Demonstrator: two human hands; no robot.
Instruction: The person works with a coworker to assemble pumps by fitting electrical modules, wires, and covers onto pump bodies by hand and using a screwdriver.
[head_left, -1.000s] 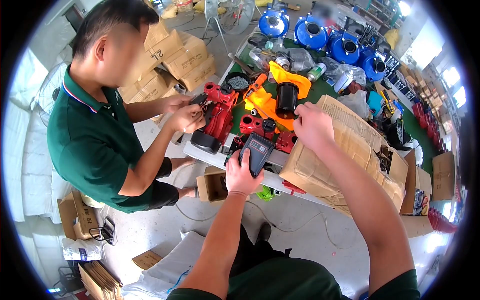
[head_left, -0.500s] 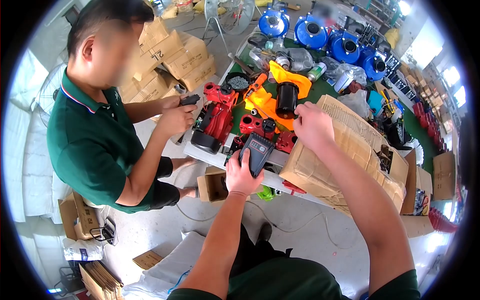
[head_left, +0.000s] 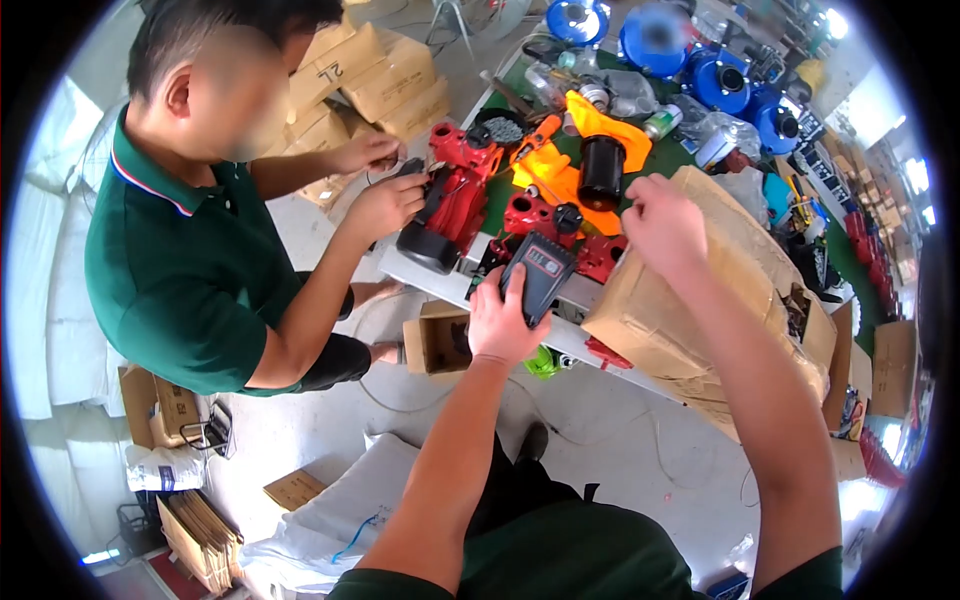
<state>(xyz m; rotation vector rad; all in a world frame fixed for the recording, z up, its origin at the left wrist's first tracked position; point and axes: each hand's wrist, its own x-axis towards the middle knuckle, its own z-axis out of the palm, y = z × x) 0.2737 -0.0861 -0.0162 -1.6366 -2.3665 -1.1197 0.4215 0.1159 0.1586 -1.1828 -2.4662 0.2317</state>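
My left hand (head_left: 508, 318) is closed on a black battery pack (head_left: 544, 270) with a small label panel on top, thumb lying across it. It hovers over the table's near edge, beside a red machine body (head_left: 530, 215) with round openings. My right hand (head_left: 665, 228) is raised above the left end of a large cardboard box (head_left: 690, 310). Its fingers are curled, and whatever is in them is hidden. Just left of those fingers stands a black cylinder (head_left: 601, 172) on an orange cloth (head_left: 560, 175).
Across to the left, a person in a green shirt (head_left: 190, 290) works by another red machine (head_left: 462, 205). Blue round machines (head_left: 720, 80) line the table's far side. A bowl of screws (head_left: 497, 130), a spray can (head_left: 663, 122) and plastic bags lie between. Under the table sits an open carton (head_left: 437, 338).
The view has shifted, so the table sits further right and higher. The other person's hands have drawn apart and moved towards the red machine. My left hand still holds the battery pack.
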